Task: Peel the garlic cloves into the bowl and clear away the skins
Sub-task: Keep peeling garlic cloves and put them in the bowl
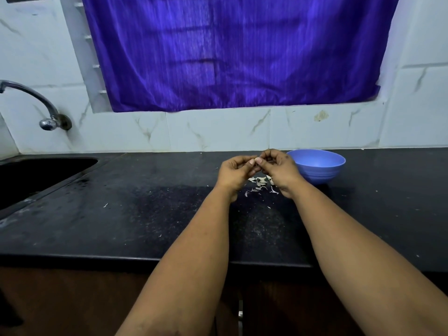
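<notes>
My left hand (pixel 234 172) and my right hand (pixel 278 169) meet above the black counter (pixel 145 209), fingertips together. Between them they pinch a small pale garlic clove (pixel 257 158), mostly hidden by the fingers. Beneath the hands lies a small heap of white garlic skins (pixel 260 181), with thinner scraps spread toward me. A blue bowl (pixel 317 168) stands just right of my right hand, near the wall. Its inside is not visible from here.
A dark sink (pixel 36 175) is sunk into the counter at the left, with a chrome tap (pixel 48 115) on the tiled wall above it. A purple curtain (pixel 230 52) hangs behind. Tiny skin flecks dot the counter.
</notes>
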Tool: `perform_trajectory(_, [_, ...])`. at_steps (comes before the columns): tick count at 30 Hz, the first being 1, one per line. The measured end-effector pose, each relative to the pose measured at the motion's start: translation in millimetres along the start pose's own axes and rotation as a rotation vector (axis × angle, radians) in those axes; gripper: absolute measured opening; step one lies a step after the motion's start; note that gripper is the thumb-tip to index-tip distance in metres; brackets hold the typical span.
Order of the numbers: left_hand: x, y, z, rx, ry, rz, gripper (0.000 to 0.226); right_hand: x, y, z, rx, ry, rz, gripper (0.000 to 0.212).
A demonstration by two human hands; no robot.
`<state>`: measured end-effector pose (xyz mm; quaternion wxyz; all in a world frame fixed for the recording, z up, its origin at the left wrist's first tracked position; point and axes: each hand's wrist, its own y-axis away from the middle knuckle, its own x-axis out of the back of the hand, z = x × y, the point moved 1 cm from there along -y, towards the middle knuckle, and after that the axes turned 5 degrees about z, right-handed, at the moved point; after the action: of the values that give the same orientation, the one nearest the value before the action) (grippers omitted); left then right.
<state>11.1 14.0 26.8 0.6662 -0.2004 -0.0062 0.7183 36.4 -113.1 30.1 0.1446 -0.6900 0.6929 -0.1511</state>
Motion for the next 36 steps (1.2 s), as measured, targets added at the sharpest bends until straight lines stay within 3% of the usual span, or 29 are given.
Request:
perform_trajectory(19, [0.5,0.1,-1.5,-0.071,-0.004,0.037,0.011,-3.9,0.7,-1.2,0.007,0.0,0.051,0.015])
perform_trajectory(36, [3.7,-3.7,-4.3,-0.094,-0.086,0.038,0.01,-1.3,3.2,-4.5,-0.034,0.072,-0.043,0.015])
